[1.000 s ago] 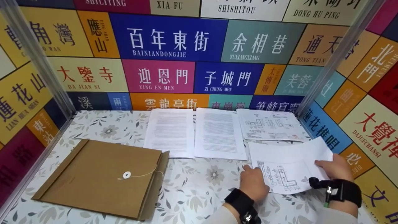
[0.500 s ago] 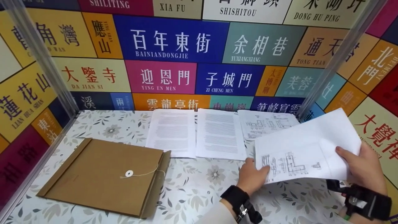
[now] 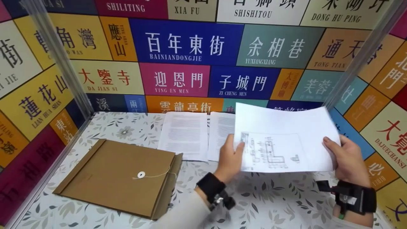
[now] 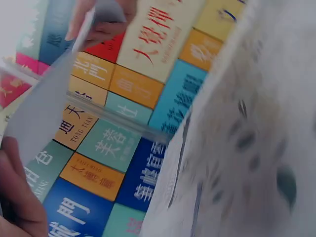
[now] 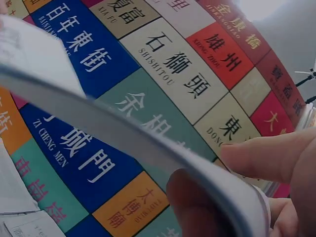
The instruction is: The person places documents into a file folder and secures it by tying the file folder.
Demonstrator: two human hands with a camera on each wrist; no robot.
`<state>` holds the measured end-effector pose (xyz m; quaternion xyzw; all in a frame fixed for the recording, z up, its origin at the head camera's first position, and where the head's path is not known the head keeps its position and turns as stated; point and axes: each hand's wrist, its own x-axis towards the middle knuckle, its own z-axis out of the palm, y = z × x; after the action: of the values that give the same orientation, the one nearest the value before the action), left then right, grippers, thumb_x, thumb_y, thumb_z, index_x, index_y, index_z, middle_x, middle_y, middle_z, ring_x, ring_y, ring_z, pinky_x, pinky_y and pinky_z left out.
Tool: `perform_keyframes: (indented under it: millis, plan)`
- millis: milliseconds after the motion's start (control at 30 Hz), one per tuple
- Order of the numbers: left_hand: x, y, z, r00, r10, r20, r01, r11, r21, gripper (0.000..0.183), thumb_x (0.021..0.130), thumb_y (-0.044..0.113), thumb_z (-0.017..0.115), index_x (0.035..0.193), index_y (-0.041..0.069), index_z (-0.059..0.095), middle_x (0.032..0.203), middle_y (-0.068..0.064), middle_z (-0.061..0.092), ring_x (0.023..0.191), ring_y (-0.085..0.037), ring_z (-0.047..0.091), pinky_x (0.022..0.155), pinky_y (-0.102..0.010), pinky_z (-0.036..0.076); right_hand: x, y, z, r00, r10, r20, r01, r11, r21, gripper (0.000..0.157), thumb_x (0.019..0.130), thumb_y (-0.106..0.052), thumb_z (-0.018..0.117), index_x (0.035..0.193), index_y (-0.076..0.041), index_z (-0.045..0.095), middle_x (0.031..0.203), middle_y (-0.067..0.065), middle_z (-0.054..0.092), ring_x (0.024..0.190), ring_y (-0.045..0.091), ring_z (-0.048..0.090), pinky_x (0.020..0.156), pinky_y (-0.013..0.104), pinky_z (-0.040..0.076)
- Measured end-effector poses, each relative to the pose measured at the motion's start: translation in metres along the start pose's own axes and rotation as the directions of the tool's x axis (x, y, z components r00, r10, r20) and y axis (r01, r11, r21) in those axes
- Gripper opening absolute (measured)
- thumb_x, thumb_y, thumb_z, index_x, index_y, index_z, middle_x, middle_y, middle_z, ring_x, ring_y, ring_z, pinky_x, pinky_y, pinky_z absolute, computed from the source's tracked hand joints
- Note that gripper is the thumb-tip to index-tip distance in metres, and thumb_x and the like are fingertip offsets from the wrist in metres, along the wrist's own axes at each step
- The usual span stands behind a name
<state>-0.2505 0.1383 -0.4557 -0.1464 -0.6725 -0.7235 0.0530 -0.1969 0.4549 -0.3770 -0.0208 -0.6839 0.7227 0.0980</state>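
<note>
From the head view, we see a white paper stack with a black line drawing raised over a white table with a grey leaf-and-flower print. The left hand pinches its left edge, thumb on top; the right hand pinches the right edge. Behind it, a white pile of text-printed paper is partly covered; just left of that lies another white printed pile, whole in view. Nearer us, left of the hands, rests a flat brown paper envelope with a white button and string.

In the left wrist view, the stack slants between both hands; the left hand is cropped and dim, so its grip is hard to judge there.

In the right wrist view, we find the stack's bowed edge between the right hand's thumb and fingers.
</note>
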Motion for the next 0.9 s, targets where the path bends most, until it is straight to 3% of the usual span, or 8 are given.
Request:
perform_keyframes:
  millis: [100,233,400,500,633,767,900]
  plan:
    - [-0.004,0.009,-0.031,0.998,0.060,0.018,-0.061,0.997,0.054,0.019,0.110,0.015,0.049,0.129,0.013,0.054,0.100,0.000,0.070,0.076,-0.015,0.070,0.062,-0.035,0.061,0.004,0.003,0.009,0.999,0.037,0.033,-0.035,0.998,-0.061,0.015,0.103,-0.016,0.068,0.116,-0.024,0.065,0.101,-0.006,0.073,0.085,0.014,0.074,0.067,0.035,0.063]
    - [-0.013,0.020,-0.069,0.997,0.073,0.014,-0.074,0.994,0.085,0.021,0.110,0.013,0.049,0.130,0.010,0.053,0.101,-0.005,0.070,0.077,-0.019,0.071,0.061,-0.037,0.062,0.011,0.010,0.025,0.989,0.079,0.126,-0.069,0.995,-0.076,0.014,0.104,-0.012,0.066,0.111,-0.024,0.070,0.096,0.000,0.078,0.081,0.018,0.077,0.068,0.035,0.063]
    - [-0.030,0.026,-0.103,0.999,0.037,-0.002,-0.036,0.982,0.185,0.022,0.109,0.014,0.050,0.131,0.009,0.052,0.098,-0.005,0.068,0.076,-0.018,0.070,0.062,-0.036,0.060,0.018,0.025,0.058,0.968,0.083,0.236,-0.083,0.997,-0.012,0.017,0.104,-0.003,0.062,0.116,-0.013,0.068,0.098,0.009,0.078,0.082,0.023,0.078,0.069,0.037,0.063]
    - [-0.038,0.027,-0.123,1.000,0.005,-0.006,-0.004,0.984,0.177,0.024,0.109,0.014,0.049,0.133,0.008,0.051,0.103,-0.007,0.069,0.080,-0.021,0.071,0.066,-0.038,0.061,0.021,0.037,0.082,0.959,0.103,0.265,-0.105,0.994,-0.006,0.020,0.103,0.000,0.062,0.122,-0.005,0.063,0.097,0.013,0.077,0.080,0.026,0.077,0.068,0.039,0.063]
    - [-0.045,0.023,-0.155,0.998,-0.008,-0.058,0.017,0.987,0.161,0.026,0.108,0.008,0.048,0.133,0.004,0.050,0.108,-0.012,0.068,0.084,-0.025,0.071,0.071,-0.041,0.061,0.024,0.055,0.112,0.948,0.140,0.286,-0.140,0.990,-0.021,0.027,0.102,0.000,0.063,0.128,0.006,0.056,0.097,0.013,0.076,0.080,0.025,0.077,0.068,0.037,0.063]
    - [-0.051,0.018,-0.182,0.989,-0.039,-0.144,0.080,0.953,0.291,0.023,0.106,0.009,0.051,0.128,0.002,0.052,0.106,-0.013,0.066,0.084,-0.022,0.067,0.073,-0.039,0.057,0.023,0.070,0.135,0.941,0.152,0.302,-0.156,0.988,-0.012,0.031,0.102,0.000,0.063,0.129,0.011,0.051,0.099,0.012,0.076,0.082,0.024,0.077,0.068,0.035,0.063]
    - [-0.056,0.021,-0.199,0.972,-0.081,-0.218,0.170,0.889,0.425,0.025,0.104,0.013,0.057,0.127,0.002,0.053,0.106,-0.012,0.066,0.088,-0.021,0.063,0.078,-0.039,0.052,0.022,0.076,0.149,0.943,0.146,0.299,-0.151,0.988,-0.007,0.036,0.102,0.000,0.063,0.132,0.013,0.047,0.101,0.012,0.075,0.083,0.023,0.077,0.068,0.033,0.062]
